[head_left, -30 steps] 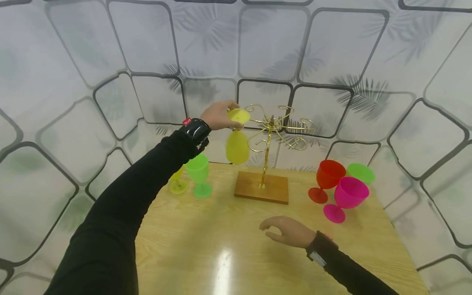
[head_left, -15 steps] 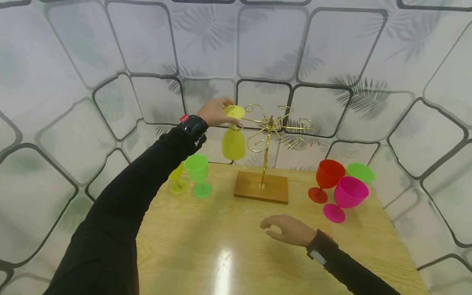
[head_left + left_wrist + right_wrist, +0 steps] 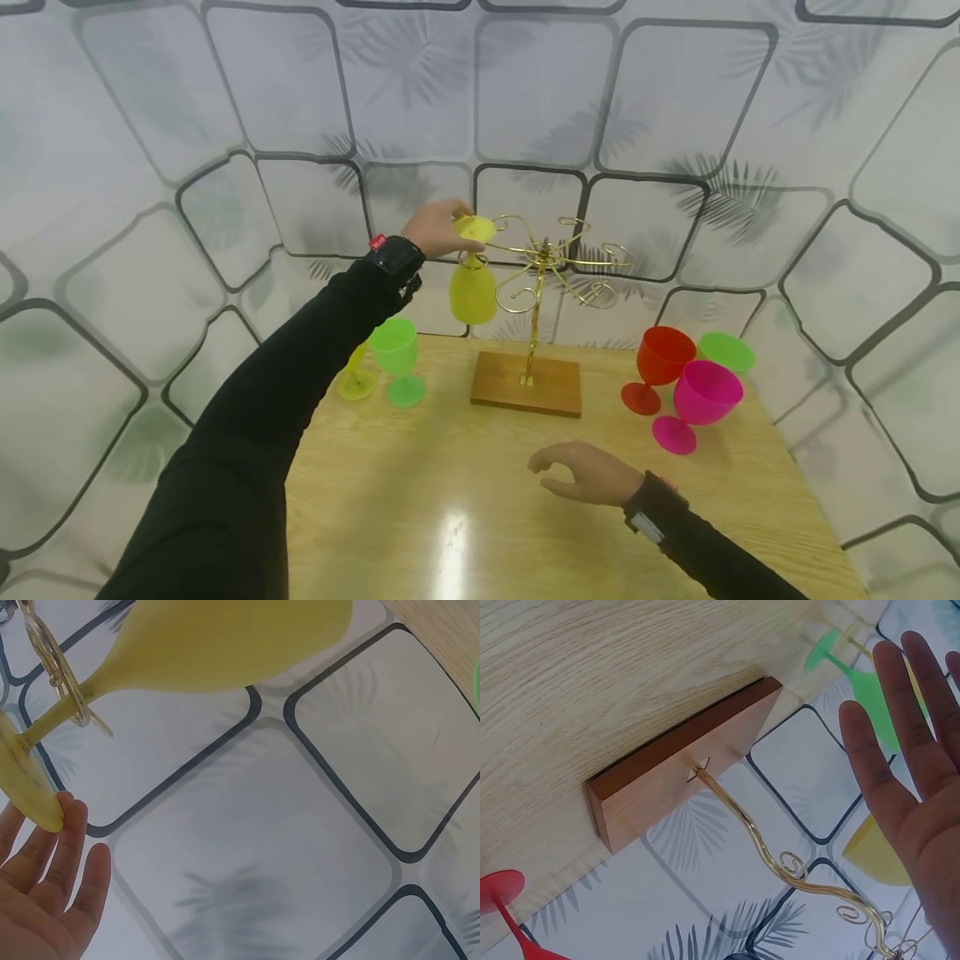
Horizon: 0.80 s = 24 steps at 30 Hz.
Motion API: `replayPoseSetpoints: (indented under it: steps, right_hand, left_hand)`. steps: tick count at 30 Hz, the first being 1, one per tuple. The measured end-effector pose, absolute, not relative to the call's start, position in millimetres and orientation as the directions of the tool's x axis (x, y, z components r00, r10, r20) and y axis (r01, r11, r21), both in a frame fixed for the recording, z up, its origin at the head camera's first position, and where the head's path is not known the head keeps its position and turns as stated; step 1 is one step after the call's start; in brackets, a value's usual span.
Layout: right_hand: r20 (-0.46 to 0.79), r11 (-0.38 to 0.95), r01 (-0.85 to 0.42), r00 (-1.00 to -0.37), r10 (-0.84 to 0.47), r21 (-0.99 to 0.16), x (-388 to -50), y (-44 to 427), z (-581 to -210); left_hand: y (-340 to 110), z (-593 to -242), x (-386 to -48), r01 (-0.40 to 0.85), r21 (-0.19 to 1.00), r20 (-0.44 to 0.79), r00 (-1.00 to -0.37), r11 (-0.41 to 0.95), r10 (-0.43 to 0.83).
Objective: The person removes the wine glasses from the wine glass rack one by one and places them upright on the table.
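Observation:
In the head view, a yellow plastic goblet (image 3: 472,298) hangs upside down at the left side of a gold wire rack (image 3: 537,300). My left hand (image 3: 438,229) pinches its round foot between thumb and fingers. Seen from the left wrist, the goblet's stem (image 3: 56,718) passes through a gold loop (image 3: 56,664) of the rack, and my fingertips touch the foot's edge; the thumb is out of that view. My right hand (image 3: 588,473) hovers low over the table in front of the rack, holding nothing, its fingers loosely bent.
The rack's wooden base (image 3: 525,383) stands near the back of the table (image 3: 390,500). Left of it are a green goblet (image 3: 395,350) and a partly hidden yellow goblet (image 3: 357,382). Red (image 3: 665,357), magenta (image 3: 707,393) and green (image 3: 727,352) goblets stand at right. Patterned cloth surrounds the table.
My left hand has shifted the yellow goblet slightly left, and the rack's loop now shows around its stem. The right hand has stayed nearly still; the head view has shifted a little.

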State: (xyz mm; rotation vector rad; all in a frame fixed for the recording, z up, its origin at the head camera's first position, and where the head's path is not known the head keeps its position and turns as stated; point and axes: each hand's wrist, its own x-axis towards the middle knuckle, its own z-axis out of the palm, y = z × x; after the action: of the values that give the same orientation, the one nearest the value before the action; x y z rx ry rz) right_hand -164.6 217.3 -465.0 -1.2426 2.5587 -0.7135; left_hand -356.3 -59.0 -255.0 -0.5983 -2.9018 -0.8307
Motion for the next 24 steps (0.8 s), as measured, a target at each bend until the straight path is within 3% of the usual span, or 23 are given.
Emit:
replayPoseSetpoints:
  steps: [13, 24]
  right_hand:
    - [0.002, 0.527, -0.666, -0.621, -0.784, -0.527, -164.5, 218.2, -465.4]
    - [0.058, 0.532, -0.69, -0.635, -0.77, -0.49, -163.9, 220.0, -468.1]
  left_hand:
    - [-44.5, -258.3, -364.6, 0.408, 0.503, 0.163, -0.911, 0.762, 0.38]
    - [-34.2, -258.2, -350.0, 0.418, 0.487, 0.146, -0.905, 0.767, 0.4]
